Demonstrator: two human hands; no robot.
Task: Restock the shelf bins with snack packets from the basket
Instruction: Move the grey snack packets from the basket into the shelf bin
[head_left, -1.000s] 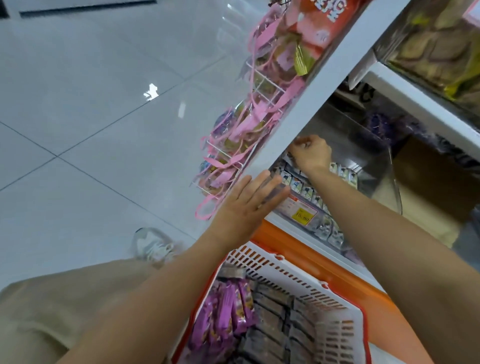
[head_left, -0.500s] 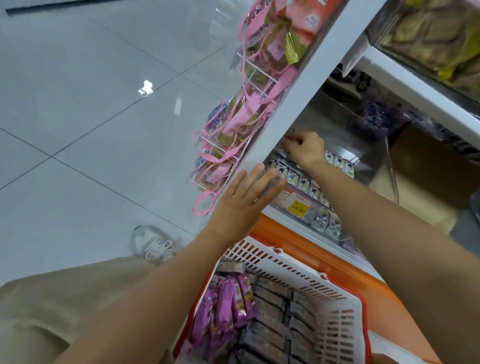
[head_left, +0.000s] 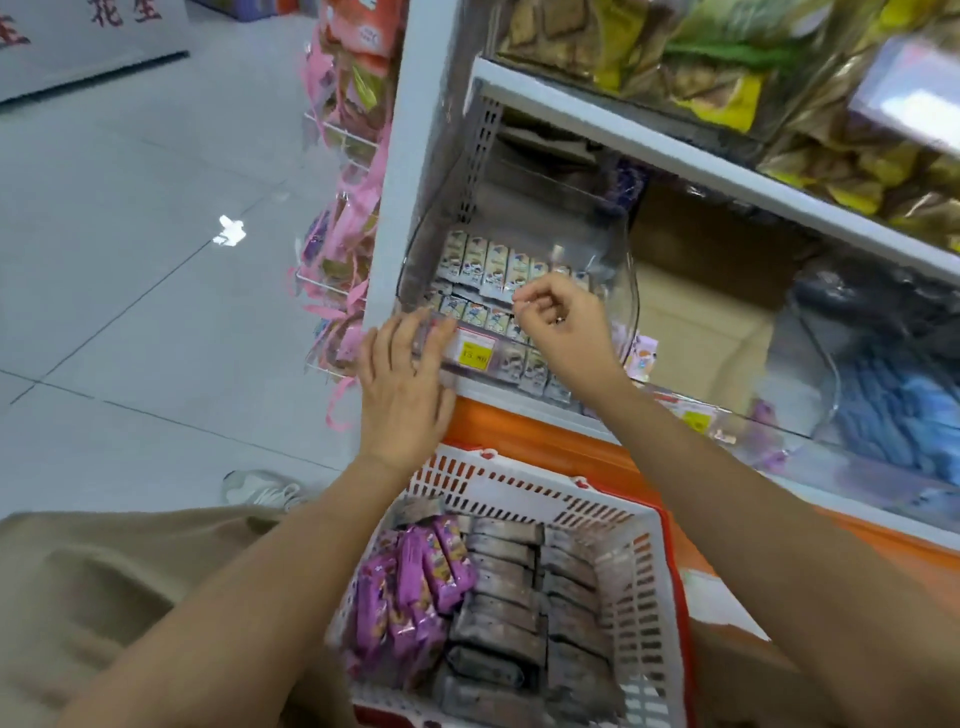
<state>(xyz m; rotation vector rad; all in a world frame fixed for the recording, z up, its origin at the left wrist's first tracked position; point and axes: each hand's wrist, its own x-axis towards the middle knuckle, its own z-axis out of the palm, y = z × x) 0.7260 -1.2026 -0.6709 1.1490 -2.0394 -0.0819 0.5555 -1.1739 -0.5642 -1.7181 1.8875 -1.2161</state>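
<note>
Left hand flat on bin; right hand perhaps empty.

Wire rack hung with pink-ribboned bags; left of it, grey tiled floor; below it, white shoe; upper left, red-lettered sign.

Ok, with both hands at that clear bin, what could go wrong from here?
1. The left hand lies flat against the front lip of the clear bin by the price tag; pushing there might shift or tilt it.
2. The right hand, fingers curled, sits just over the rows of white packets and could topple some.
3. The basket shows purple packets and grey packets, none visibly white; misfiling is possible.
</note>
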